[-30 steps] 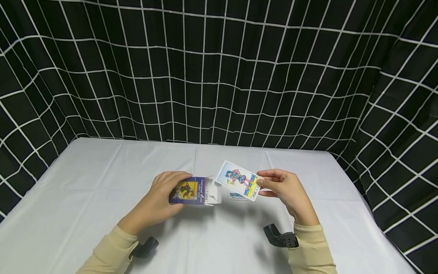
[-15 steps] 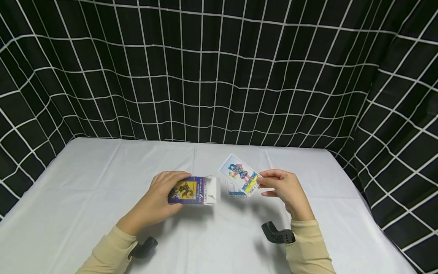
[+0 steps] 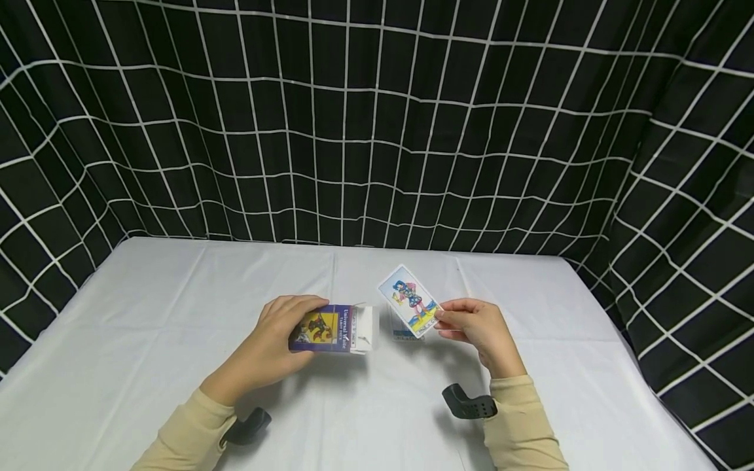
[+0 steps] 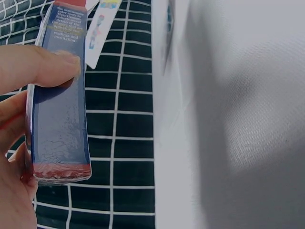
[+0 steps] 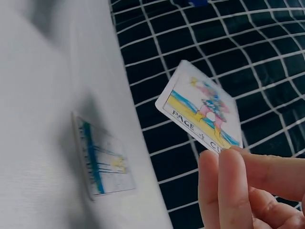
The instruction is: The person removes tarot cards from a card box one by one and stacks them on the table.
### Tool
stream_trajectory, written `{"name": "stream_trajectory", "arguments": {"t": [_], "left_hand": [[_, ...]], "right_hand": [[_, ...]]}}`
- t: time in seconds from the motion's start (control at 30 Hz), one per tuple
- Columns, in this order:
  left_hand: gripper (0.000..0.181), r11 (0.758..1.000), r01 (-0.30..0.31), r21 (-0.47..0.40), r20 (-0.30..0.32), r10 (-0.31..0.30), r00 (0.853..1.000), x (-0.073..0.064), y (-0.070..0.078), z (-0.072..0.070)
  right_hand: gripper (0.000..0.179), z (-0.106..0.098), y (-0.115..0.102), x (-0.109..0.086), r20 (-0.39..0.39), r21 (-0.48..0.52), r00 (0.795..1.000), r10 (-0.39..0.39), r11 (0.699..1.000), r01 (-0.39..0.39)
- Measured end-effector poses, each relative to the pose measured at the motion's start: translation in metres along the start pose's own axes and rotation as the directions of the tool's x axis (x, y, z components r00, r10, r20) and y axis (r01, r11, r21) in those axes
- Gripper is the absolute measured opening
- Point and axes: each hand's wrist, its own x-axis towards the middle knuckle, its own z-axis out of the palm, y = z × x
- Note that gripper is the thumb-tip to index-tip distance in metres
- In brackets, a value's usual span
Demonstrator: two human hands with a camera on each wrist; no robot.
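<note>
My left hand [image 3: 273,343] grips a purple tarot deck box [image 3: 321,328] whose open white flap end [image 3: 364,329] faces right. In the left wrist view the thumb presses on the blue narrow side of the box [image 4: 62,119]. My right hand [image 3: 480,327] pinches one tarot card [image 3: 409,301] by its lower corner; "Page" and a figure in blue show on its face [image 5: 202,112]. The card is tilted and held above the table. Under it lies another card or small stack of cards [image 5: 105,160], face up on the white cloth and partly hidden in the head view.
A white cloth covers the table [image 3: 177,294]. Black curtain with a white grid [image 3: 353,131] stands behind it and at both sides. Each wrist carries a black camera mount [image 3: 469,401].
The held card has swung to a steeper slant, and my right hand has shifted slightly left with it. The left hand and box stay nearly still.
</note>
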Motion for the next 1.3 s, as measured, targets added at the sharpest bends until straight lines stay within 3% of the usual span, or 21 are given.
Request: {"name": "stream_trajectory", "arguments": {"t": [0.3, 0.57, 1.03, 1.3], "left_hand": [[0.073, 1.0, -0.003, 0.003, 0.0, 0.003, 1.0, 0.0, 0.0, 0.001], [0.072, 1.0, 0.006, 0.006, 0.002, -0.006, 1.0, -0.001, 0.002, 0.0], [0.072, 1.0, -0.003, 0.007, -0.003, 0.003, 1.0, 0.0, 0.001, 0.0], [0.072, 1.0, 0.001, 0.01, 0.003, -0.001, 1.0, 0.0, 0.002, 0.001]], "right_hand": [[0.016, 0.004, 0.019, 0.014, 0.032, 0.073, 0.994, 0.107, 0.991, -0.109], [0.026, 0.01, 0.03, 0.016, 0.052, 0.094, 0.989, 0.136, 0.986, -0.14], [0.018, 0.02, 0.042, 0.021, 0.034, 0.197, 0.979, 0.203, 0.959, -0.205], [0.02, 0.025, 0.045, 0.022, 0.015, 0.186, 0.977, 0.214, 0.959, -0.213]]}}
